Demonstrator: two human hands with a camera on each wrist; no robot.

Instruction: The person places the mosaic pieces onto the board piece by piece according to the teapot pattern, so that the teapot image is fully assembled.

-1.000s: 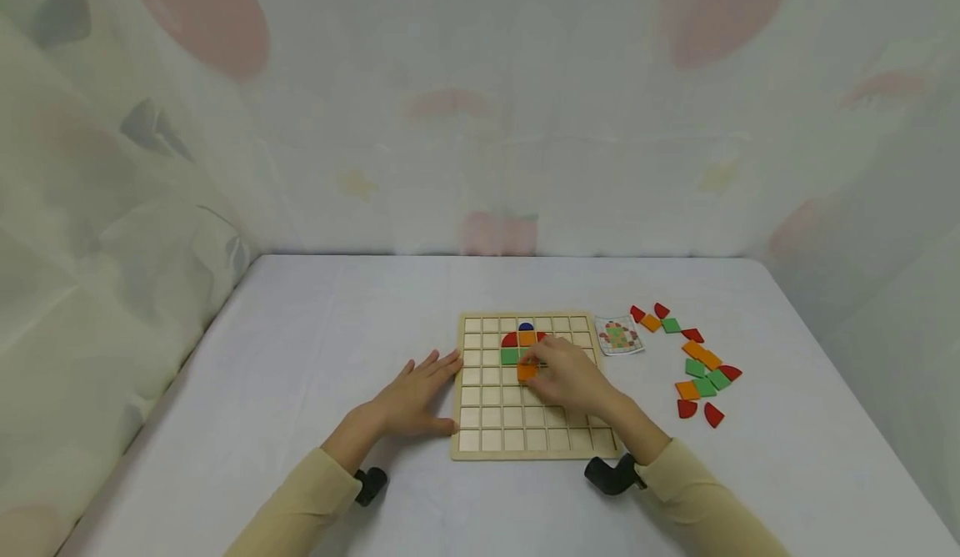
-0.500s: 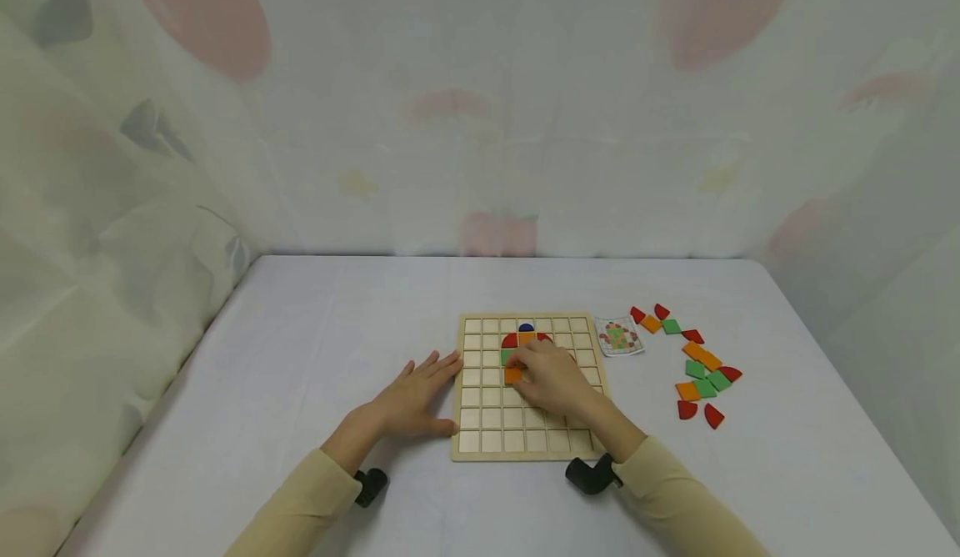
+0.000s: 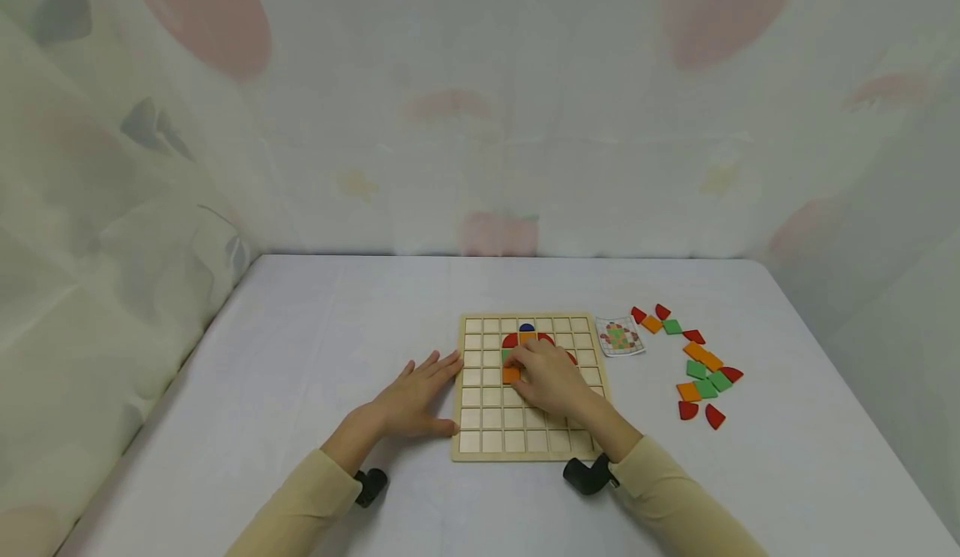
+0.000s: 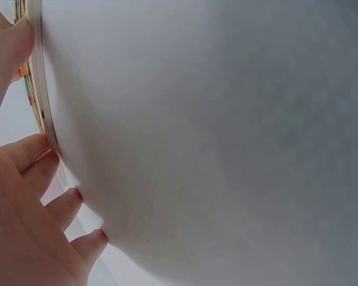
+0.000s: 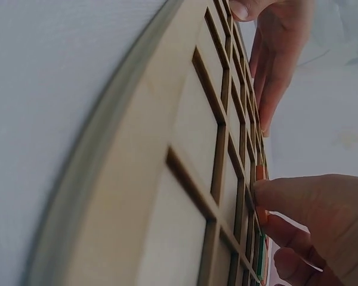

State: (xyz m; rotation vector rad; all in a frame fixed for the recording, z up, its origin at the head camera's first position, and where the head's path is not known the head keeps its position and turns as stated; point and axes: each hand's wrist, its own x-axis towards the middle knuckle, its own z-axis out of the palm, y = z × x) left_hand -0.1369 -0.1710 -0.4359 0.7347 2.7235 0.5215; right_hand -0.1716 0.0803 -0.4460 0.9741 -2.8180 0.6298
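Note:
A wooden grid board (image 3: 525, 457) lies flat on the white table. My right hand (image 3: 555, 380) is over its middle, thumb and fingers pinching an orange square tile (image 3: 511, 375) at a cell below a green tile (image 3: 506, 357). Farther up sit a blue rounded tile (image 3: 527, 328), another orange tile (image 3: 528, 337) and red rounded tiles, partly covered by the hand. My left hand (image 3: 412, 400) rests with spread, fairly straight fingers beside the board; thumb and some fingertips touch its left edge, as the left wrist view shows too. In the right wrist view, the pinched tile (image 5: 260, 173) stands at the thumb tip.
A small printed pattern card (image 3: 619, 337) lies against the board's right side. Beyond it, several loose red, orange and green tiles (image 3: 696, 369) form a scattered curve. Black wrist cameras (image 3: 587, 475) hang below both wrists. Patterned cloth walls (image 3: 480, 123) surround the table.
My right hand has moved one cell left with the orange tile, then stayed almost still during the last half second. A red tile on the right has come into view. The left hand has stayed put.

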